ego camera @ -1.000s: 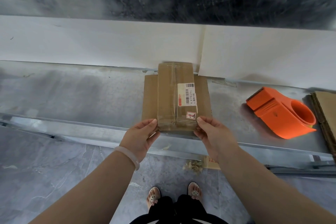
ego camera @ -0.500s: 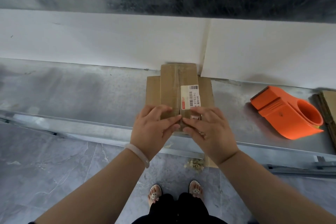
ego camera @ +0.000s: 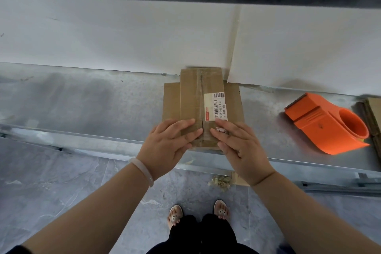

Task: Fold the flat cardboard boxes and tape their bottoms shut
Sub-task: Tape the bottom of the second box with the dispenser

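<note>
A small brown cardboard box (ego camera: pixel 191 97) lies on the grey table (ego camera: pixel 82 99), its two flaps meeting in a centre seam with a white barcode label (ego camera: pixel 215 107) on the right flap. My left hand (ego camera: pixel 168 146) presses flat on the near end of the left flap. My right hand (ego camera: pixel 239 146) presses flat on the near end of the right flap, fingers straight and pointing toward the seam. An orange tape dispenser (ego camera: pixel 327 123) lies on the table about a hand's width to the right of the box.
White boards (ego camera: pixel 123 35) lean against the wall behind the box. A stack of flat cardboard (ego camera: pixel 373 117) sits at the right edge past the dispenser. The table's metal front edge (ego camera: pixel 82 138) runs below my hands. My feet stand on the grey tiled floor.
My hands moved from gripping the box's near corners onto the top of the flaps and now press them flat near the seam; since half a second ago they have spread slightly apart.
</note>
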`<state>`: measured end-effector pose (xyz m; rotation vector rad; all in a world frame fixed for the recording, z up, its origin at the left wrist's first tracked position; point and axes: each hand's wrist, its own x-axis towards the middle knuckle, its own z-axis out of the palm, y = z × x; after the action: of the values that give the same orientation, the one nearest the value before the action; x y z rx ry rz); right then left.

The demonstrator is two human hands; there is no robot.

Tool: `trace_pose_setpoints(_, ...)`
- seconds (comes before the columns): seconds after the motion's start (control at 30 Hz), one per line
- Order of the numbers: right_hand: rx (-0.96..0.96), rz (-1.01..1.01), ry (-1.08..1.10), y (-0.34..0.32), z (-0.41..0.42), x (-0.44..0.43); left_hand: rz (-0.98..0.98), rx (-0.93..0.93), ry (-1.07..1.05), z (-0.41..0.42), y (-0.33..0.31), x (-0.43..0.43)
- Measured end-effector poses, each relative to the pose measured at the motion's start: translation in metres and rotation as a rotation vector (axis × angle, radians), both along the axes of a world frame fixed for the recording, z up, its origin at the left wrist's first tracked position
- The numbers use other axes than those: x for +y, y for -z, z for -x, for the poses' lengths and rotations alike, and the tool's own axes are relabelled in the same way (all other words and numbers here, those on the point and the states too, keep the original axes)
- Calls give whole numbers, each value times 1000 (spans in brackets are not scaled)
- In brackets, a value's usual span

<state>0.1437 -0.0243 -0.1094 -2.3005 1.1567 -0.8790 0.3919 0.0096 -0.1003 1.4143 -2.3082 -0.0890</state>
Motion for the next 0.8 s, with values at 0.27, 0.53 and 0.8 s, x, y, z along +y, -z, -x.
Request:
trace_pose_setpoints(0.27,-67,-54,48,-10,-1,-11,-42,74,59,-10,-2,-1)
trace_pose_setpoints(0.53,-103,-415,-16,-20,7,-8,-518,566,-12,-6,-12,4)
trace_pose_setpoints(0.8,-469,-649,174,-17,-5,10,-398,598,-159,3,-11,7)
